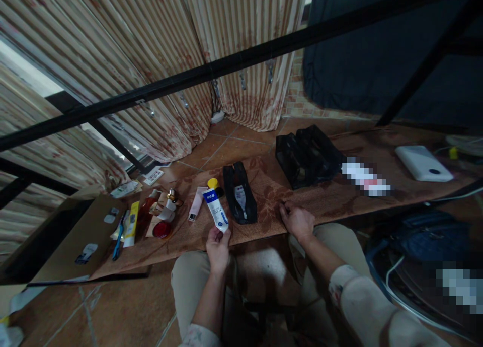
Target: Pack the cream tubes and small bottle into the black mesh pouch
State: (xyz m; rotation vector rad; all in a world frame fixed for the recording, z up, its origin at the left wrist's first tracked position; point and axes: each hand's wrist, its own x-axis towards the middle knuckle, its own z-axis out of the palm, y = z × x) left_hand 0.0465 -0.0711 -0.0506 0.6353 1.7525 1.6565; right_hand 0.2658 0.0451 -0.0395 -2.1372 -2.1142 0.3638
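Observation:
My left hand (218, 249) pinches the lower end of a white and blue tube (216, 211), held tilted above the cloth-covered bench. Behind the tube is a yellow cap (213, 183), with a dark round thing partly hidden beside it. A pink tube (196, 204) lies to the left. Just right of the held tube lies a narrow black pouch (234, 178) with a pale label showing inside. My right hand (298, 220) rests at the bench's near edge, fingers loosely bent and nothing seen in them. Beyond it stands a black mesh organizer (309, 155) with compartments.
To the left are a red-lidded jar (162, 229), several bottles, a yellow tube (131, 223), a blue toothbrush (119, 238) and an open cardboard box (79, 241). A white power bank (423, 163) lies at the right. A dark metal bar (211, 72) crosses before the curtains.

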